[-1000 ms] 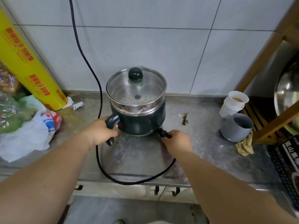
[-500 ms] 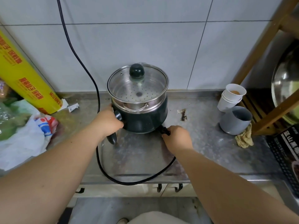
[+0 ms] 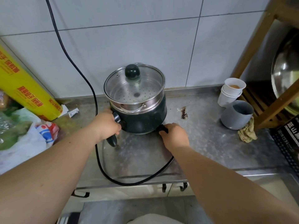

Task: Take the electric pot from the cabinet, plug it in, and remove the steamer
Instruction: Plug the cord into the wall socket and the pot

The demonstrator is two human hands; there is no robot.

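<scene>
The dark green electric pot [image 3: 145, 120] stands on the steel counter [image 3: 210, 143] near the tiled wall. A steel perforated steamer [image 3: 137, 101] sits in its top under a glass lid with a dark knob [image 3: 132, 72]. My left hand [image 3: 106, 125] grips the pot's dark handle [image 3: 112, 140] on its left side. My right hand [image 3: 175, 135] holds the black plug [image 3: 161, 127] against the pot's lower right side. The black power cord [image 3: 113, 177] loops over the counter's front edge and runs up the wall.
A yellow cling-film roll [image 3: 24, 88] leans at the left above plastic bags [image 3: 24, 138]. Stacked paper cups [image 3: 231, 92], a grey cup [image 3: 236, 113] and a rag [image 3: 246, 131] stand at the right by a wooden rack [image 3: 265, 78]. Cabinet doors lie below the counter.
My left hand slid up the handle toward the pot's body. My right hand stays at the plug. The view has shifted slightly.
</scene>
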